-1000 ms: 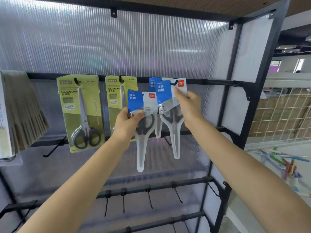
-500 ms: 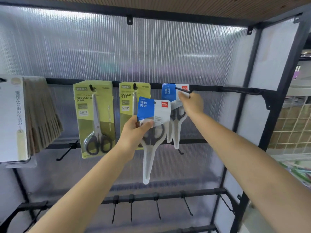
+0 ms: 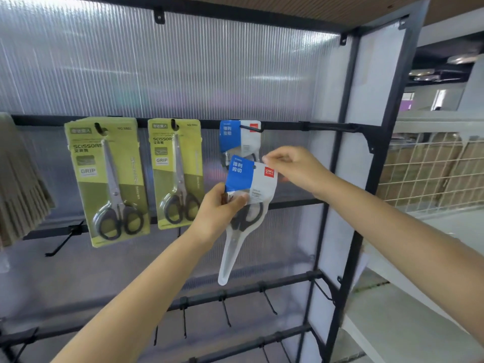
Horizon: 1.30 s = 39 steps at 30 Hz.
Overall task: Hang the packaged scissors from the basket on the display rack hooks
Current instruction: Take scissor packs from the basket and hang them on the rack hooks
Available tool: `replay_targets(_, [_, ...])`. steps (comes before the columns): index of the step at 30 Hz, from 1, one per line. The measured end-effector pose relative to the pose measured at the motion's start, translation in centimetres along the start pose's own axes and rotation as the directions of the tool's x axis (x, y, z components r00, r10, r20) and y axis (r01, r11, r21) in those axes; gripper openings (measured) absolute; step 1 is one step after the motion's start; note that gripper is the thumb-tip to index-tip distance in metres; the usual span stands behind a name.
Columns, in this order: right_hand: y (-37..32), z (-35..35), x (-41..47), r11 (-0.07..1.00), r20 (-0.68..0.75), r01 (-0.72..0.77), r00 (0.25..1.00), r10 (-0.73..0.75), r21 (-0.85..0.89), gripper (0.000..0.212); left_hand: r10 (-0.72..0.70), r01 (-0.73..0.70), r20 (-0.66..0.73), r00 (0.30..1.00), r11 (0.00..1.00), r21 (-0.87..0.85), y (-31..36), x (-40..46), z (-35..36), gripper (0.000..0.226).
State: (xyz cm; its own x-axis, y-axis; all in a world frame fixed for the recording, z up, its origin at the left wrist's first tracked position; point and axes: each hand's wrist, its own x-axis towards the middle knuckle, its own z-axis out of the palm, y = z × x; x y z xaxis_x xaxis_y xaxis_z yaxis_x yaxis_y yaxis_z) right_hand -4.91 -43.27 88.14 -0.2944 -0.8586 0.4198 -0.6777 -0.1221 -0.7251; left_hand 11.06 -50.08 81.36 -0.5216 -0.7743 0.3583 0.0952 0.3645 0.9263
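My left hand [image 3: 218,208] grips a blue-and-white scissors pack [image 3: 248,195] by its lower left card edge, blade tip hanging down. My right hand [image 3: 293,169] pinches that pack's upper right corner by the red logo. Just above, another blue-and-white pack [image 3: 239,136] hangs on a black hook [image 3: 252,128] of the rack's top bar. Two green scissors packs [image 3: 110,179] [image 3: 178,171] hang on hooks to the left. The basket is out of view.
Bare hooks [image 3: 225,310] stick out from the lower bars. The rack's black frame post [image 3: 377,158] stands at the right, with a wire-mesh shelf [image 3: 432,174] beyond it. A bundle of brown card items [image 3: 18,179] hangs at the far left.
My right hand left the pack now hanging on the top hook and came down to pinch the corner of the pack in my left hand. That pack moved right, under the hung one.
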Motion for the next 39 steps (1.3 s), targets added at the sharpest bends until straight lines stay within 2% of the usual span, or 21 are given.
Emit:
replay_targets(4, [-0.3,-1.0,-1.7,0.996,-0.003,0.032,0.999,-0.032,-0.084,0.001,0.004,-0.003,0.023,1.0,1.0,-0.015,-0.2,-0.6,1.4,0.01])
replay_targets(7, [-0.7,-1.6,-2.3,0.989,-0.019,0.09,0.996,-0.093,-0.121,0.014,-0.001,0.002,0.016,1.0,0.997,-0.079,-0.5,-1.1,1.9,0.011])
replay_targets(11, [-1.9,-2.3,-2.1,0.967,-0.03,0.181,0.981,-0.189,-0.182,0.023,-0.089,0.093,0.029,0.996,0.972,-0.214,-0.8,-1.5,2.1,0.011])
replay_targets(17, [-3.5,-3.1,-0.8,0.95,-0.08,0.241,0.962,-0.261,-0.197,0.004,-0.062,0.058,-0.003,0.998,0.948,-0.312,0.7,-1.4,1.9,0.011])
replay_targets(25, [-5.0,-3.7,1.3,0.95,-0.149,0.223,0.955,-0.258,-0.219,0.004,-0.017,0.003,-0.049,0.999,0.962,-0.274,2.9,-0.6,1.6,0.009])
replay_targets(32, [-4.7,-3.3,2.6,0.963,-0.159,0.168,0.966,-0.203,-0.209,0.004,-0.034,0.013,-0.081,0.996,0.969,-0.246,2.8,0.2,1.7,0.009])
replay_targets(36, [-3.8,-2.5,3.4,0.959,-0.182,0.17,0.96,-0.213,-0.227,0.006,-0.092,0.063,-0.118,0.989,0.972,-0.229,2.0,1.1,1.8,0.008])
replay_targets(39, [-3.5,-1.7,4.3,0.927,-0.229,0.188,0.935,-0.269,-0.325,0.011,-0.139,0.101,-0.211,0.968,0.978,-0.182,1.3,3.2,2.0,0.009])
